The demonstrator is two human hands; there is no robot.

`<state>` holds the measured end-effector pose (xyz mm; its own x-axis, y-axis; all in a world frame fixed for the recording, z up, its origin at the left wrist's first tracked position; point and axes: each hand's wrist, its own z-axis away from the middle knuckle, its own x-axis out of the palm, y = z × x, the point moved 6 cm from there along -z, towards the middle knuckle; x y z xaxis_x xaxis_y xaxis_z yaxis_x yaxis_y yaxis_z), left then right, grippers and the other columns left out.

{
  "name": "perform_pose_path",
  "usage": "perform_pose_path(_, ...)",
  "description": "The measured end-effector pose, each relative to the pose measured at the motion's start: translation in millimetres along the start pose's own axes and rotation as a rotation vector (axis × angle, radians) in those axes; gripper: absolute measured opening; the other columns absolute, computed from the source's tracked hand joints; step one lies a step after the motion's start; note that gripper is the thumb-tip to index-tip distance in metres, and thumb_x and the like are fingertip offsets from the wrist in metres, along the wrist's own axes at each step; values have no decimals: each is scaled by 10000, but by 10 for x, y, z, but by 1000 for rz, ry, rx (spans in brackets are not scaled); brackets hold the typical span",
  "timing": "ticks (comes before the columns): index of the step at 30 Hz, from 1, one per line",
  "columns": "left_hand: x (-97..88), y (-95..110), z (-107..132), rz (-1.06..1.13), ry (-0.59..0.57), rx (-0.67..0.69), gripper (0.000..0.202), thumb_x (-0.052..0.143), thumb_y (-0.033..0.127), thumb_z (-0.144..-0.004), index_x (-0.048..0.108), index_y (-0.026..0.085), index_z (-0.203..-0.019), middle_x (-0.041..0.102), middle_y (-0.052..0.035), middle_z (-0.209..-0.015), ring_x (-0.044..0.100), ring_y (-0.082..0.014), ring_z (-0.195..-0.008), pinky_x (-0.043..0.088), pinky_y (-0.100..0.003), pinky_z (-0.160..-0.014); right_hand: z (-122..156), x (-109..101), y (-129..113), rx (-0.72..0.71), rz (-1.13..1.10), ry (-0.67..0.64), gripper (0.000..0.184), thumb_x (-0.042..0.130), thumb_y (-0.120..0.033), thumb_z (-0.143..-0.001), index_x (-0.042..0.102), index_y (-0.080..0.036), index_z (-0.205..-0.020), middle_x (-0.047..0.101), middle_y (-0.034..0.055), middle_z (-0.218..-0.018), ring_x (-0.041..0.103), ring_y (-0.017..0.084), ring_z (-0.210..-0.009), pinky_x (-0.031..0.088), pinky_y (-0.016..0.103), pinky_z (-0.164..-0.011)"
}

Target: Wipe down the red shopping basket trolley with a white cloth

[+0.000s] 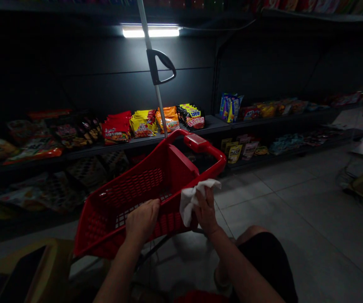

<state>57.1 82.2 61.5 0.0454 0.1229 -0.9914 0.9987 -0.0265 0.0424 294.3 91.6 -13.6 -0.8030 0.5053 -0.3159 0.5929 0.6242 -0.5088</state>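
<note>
One hand on red basket | other hand, white cloth | packet labels seemingly unreadable

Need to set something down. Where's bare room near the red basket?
Bare tile floor lies right of the red plastic shopping basket. A small shelf gap sits between the red and yellow packets and the blue snack packets. Crowded: the basket's near rim, under the left hand and the right hand holding a white cloth.

The snack packets' labels are too small for me to read; the white cloth partly hides my right hand.
</note>
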Motion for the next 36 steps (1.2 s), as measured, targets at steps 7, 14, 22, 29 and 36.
perform_pose_path(7, -4, -37, -28, 37, 32, -2, 461, 237, 386, -1037, 678, 264, -1090, 720, -36, -1211, 700, -202, -1021, 495, -284, -759, 529, 204, 344, 595, -220, 3, 561, 504, -396, -935, 434, -201, -1456, 527, 140, -1436, 501, 253, -1341, 426, 463, -1110)
perform_pose_path(14, 15, -16, -45, 40, 16, -17, 484, 223, 393, -1033, 678, 259, -1127, 708, -37, -1245, 697, -212, -1023, 501, -303, -789, -210, 76, 261, 661, -423, 203, 683, 525, -482, -914, 336, -186, -1500, 506, 141, -1462, 521, 244, -1312, 417, 420, -1097)
perform_pose_path(22, 30, -144, -56, 14, 64, -13, 483, 240, 384, -1025, 707, 263, -1052, 730, -15, -1186, 685, -196, -1026, 476, -268, -755, 988, 387, 553, 871, -441, -95, 551, 620, -465, -833, 547, -180, -1299, 702, 93, -1134, 662, 251, -1046, 538, 430, -929)
perform_pose_path(29, 33, -85, -23, 14, 42, -2, 492, 226, 397, -1026, 701, 273, -1006, 734, -4, -1157, 680, -183, -988, 429, -248, -666, 50, 72, 99, 688, -392, 183, 626, 581, -420, -894, 394, -188, -1445, 576, 124, -1353, 561, 224, -1233, 441, 399, -1064)
perform_pose_path(36, -4, -115, -51, 37, 57, 5, 489, 226, 397, -1024, 693, 264, -959, 743, -7, -1117, 684, -183, -991, 430, -250, -668, 926, 414, 491, 844, -514, -123, 535, 614, -427, -835, 504, -162, -1286, 694, 108, -1132, 679, 233, -998, 551, 377, -880)
